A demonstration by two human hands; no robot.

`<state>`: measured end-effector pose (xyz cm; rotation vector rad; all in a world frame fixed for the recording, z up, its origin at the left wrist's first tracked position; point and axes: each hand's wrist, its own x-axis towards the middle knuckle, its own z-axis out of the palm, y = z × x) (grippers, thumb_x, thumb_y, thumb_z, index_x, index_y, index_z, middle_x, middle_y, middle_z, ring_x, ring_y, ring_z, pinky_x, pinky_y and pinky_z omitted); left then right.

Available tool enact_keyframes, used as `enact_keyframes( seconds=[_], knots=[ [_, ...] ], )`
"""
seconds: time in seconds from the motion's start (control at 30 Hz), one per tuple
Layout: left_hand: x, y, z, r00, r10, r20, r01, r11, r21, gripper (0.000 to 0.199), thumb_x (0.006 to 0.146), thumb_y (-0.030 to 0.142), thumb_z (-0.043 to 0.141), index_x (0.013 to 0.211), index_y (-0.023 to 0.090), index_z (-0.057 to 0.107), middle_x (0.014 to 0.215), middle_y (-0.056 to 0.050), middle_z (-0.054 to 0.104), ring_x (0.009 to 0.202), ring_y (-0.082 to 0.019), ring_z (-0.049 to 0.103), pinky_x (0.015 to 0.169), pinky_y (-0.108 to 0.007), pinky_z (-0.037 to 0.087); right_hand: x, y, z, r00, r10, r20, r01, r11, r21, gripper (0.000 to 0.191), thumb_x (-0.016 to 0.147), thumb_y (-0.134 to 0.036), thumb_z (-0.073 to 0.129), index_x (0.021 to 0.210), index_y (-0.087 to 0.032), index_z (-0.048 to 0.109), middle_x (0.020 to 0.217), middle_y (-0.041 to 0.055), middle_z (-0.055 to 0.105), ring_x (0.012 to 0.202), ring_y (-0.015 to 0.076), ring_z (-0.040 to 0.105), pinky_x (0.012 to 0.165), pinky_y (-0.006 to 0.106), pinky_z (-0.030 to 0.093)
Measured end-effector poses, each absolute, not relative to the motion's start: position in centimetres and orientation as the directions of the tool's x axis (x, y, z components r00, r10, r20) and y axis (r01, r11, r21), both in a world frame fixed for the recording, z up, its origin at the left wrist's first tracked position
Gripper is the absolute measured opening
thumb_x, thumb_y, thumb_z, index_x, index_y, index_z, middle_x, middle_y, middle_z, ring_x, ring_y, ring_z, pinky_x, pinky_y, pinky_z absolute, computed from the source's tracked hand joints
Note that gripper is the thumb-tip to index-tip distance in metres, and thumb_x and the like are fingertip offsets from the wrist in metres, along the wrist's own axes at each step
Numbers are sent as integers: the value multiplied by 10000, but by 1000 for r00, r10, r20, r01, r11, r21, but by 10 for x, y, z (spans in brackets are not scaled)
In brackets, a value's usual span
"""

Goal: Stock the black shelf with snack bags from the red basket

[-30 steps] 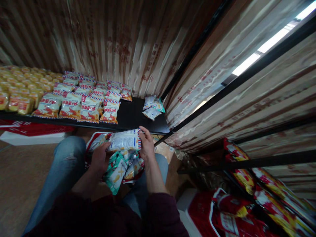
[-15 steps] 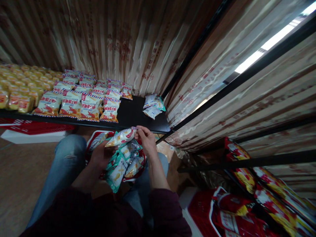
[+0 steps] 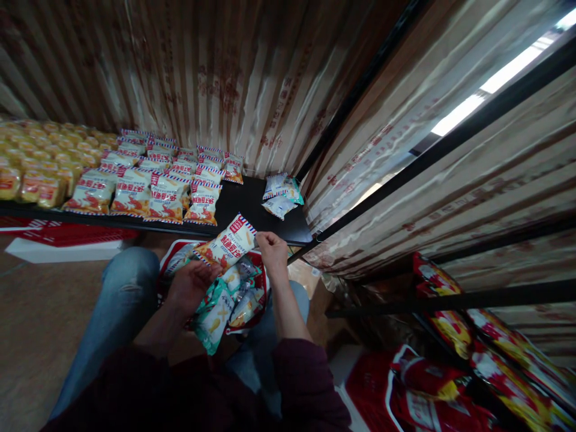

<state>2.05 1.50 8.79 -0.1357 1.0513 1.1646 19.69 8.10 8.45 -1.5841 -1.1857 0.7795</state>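
A white and orange snack bag point(image 3: 230, 244) with a striped edge is stretched between my two hands, its printed front facing up. My left hand point(image 3: 192, 285) is closed on its lower left end. The fingers of my right hand point(image 3: 272, 252) pinch its right corner. Below it, between my knees, stands a red basket with a white rim point(image 3: 180, 245), filled with green snack packets point(image 3: 216, 313) and other bags. On the black shelf point(image 3: 240, 207) just beyond, several matching snack bags point(image 3: 166, 195) stand in rows.
Yellow packaged snacks point(image 3: 49, 159) fill the shelf's left end. A few small packets point(image 3: 279, 197) lie at its right end, near a black post point(image 3: 355, 210). Brown printed sheeting point(image 3: 216, 72) hangs behind. Red and yellow bags point(image 3: 504, 378) sit on a rack at lower right, beside a red box point(image 3: 369, 378).
The snack bag between my hands has turned from edge-on to flat, so its printed front now shows. My right hand has shifted slightly right.
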Motion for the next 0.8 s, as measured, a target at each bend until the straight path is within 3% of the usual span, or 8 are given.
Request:
enact_keyframes(
  seconds=[0.17, 0.33, 0.5, 0.67, 0.8],
  knots=[
    [25, 13, 81, 48, 696, -716, -747, 501, 437, 205, 870, 140, 471, 694, 119, 574, 589, -57, 654, 543, -124, 641, 523, -184, 522, 197, 84, 86, 327, 942, 69, 324, -43, -945, 223, 695, -356, 576, 672, -172, 699, 520, -55, 543, 479, 88, 399, 503, 200, 346],
    [32, 14, 76, 13, 683, -730, -767, 476, 431, 210, 862, 70, 463, 673, 115, 544, 559, -38, 633, 499, -99, 622, 509, -164, 513, 196, 81, 86, 294, 949, 111, 322, 11, -947, 250, 731, -388, 573, 707, -172, 697, 535, -50, 523, 507, 98, 416, 524, 212, 357],
    [35, 16, 74, -23, 699, -715, -780, 435, 450, 209, 855, 49, 459, 684, 127, 550, 575, -35, 646, 511, -98, 630, 512, -158, 508, 193, 75, 77, 359, 921, 152, 235, 68, -970, 461, 744, -425, 604, 1122, -161, 604, 525, -82, 486, 503, 108, 453, 545, 221, 385],
    [38, 20, 76, -25, 711, -703, -795, 412, 445, 204, 861, 52, 463, 703, 142, 555, 599, -27, 661, 557, -95, 649, 563, -155, 517, 191, 65, 60, 419, 904, 83, 111, 40, -993, 459, 728, -452, 647, 1087, -173, 581, 733, -6, 623, 654, 134, 570, 638, 247, 454],
    [46, 26, 79, -26, 716, -697, -793, 410, 451, 195, 867, 45, 451, 732, 134, 559, 620, -42, 668, 572, -100, 658, 578, -159, 522, 186, 58, 55, 207, 978, -37, -47, -28, -998, 382, 742, -457, 645, 1019, -194, 616, 919, 54, 682, 854, 181, 634, 770, 296, 493]
  ],
)
